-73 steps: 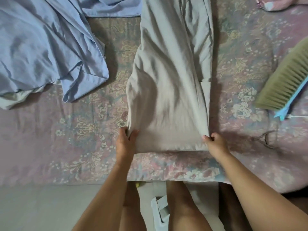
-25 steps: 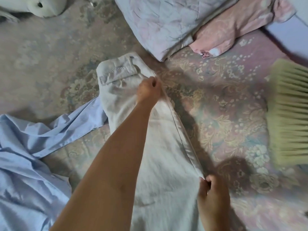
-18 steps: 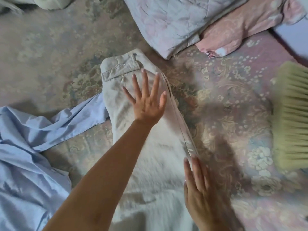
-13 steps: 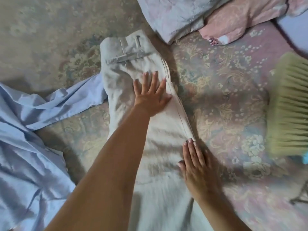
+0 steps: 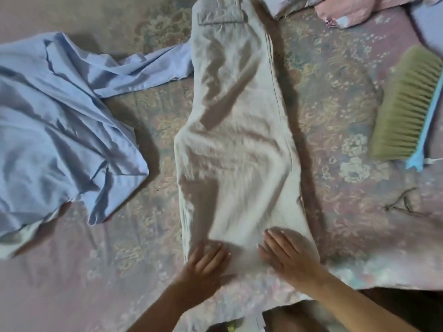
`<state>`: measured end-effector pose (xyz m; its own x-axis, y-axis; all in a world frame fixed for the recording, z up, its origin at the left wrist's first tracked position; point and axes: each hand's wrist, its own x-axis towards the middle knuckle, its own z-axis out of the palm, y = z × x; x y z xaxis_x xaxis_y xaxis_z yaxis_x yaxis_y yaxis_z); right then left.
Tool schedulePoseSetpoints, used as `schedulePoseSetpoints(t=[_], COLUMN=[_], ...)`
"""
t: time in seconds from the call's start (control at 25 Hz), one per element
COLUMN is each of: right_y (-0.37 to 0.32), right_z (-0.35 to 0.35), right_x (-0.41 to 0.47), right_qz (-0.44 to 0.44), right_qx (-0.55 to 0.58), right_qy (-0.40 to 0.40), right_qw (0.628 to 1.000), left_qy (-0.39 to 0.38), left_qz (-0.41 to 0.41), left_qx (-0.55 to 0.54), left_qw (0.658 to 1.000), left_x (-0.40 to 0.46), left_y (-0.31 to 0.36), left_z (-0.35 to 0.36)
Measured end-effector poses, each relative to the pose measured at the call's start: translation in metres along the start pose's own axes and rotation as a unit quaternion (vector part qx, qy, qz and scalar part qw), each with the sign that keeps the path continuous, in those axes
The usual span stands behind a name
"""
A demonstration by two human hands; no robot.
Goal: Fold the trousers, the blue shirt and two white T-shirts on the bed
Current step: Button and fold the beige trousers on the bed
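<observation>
The pale beige trousers [image 5: 237, 130] lie lengthwise down the middle of the bed, legs folded one over the other, waistband at the far end. My left hand [image 5: 206, 262] rests flat on their near end, fingers spread, a little blurred. My right hand [image 5: 285, 255] lies flat beside it on the same end, fingers apart. Neither hand grips the cloth. The blue shirt [image 5: 60, 125] lies crumpled at the left, one sleeve reaching toward the trousers. A strip of white fabric [image 5: 28, 238] shows under the shirt's near edge.
The floral bedsheet [image 5: 347, 212] covers the bed. A hand brush [image 5: 407, 104] with tan bristles and a light blue handle lies at the right. Pillows [image 5: 359, 8] sit at the far right. A dark hair tie or cord [image 5: 402, 202] lies near the right edge.
Both hands have slid flat down the trousers from the waistband end to the near end. The view has pulled back, so the whole length of the trousers shows.
</observation>
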<state>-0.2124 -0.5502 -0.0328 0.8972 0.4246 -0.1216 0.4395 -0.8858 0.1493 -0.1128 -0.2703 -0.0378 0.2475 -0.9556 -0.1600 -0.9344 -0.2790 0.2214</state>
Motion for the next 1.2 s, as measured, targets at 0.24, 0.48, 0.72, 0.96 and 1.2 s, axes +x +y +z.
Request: schedulePoseSetpoints(t=[0.24, 0.48, 0.72, 0.96, 1.2], right_y=[0.023, 0.012, 0.041, 0.119, 0.227], right_z=[-0.042, -0.035, -0.060, -0.146, -0.335], right_x=[0.004, -0.006, -0.003, 0.013, 0.053], right_qz=[0.007, 0.041, 0.058, 0.097, 0.025], right_qx=[0.103, 0.005, 0.015, 0.050, 0.069], right_qy=[-0.069, -0.141, -0.164, -0.034, 0.200], right_qw=[0.992, 0.989, 0.985, 0.993, 0.977], left_qy=[0.139, 0.104, 0.067, 0.196, 0.296], left_qz=[-0.022, -0.002, -0.068, -0.101, -0.127], left_qx=[0.001, 0.044, 0.060, -0.012, -0.037], left_qw=[0.990, 0.994, 0.994, 0.975, 0.946], left_x=[0.005, -0.002, -0.011, -0.009, 0.000], left_y=[-0.025, -0.018, -0.012, -0.048, -0.070], left_z=[-0.034, -0.022, -0.031, -0.163, -0.387])
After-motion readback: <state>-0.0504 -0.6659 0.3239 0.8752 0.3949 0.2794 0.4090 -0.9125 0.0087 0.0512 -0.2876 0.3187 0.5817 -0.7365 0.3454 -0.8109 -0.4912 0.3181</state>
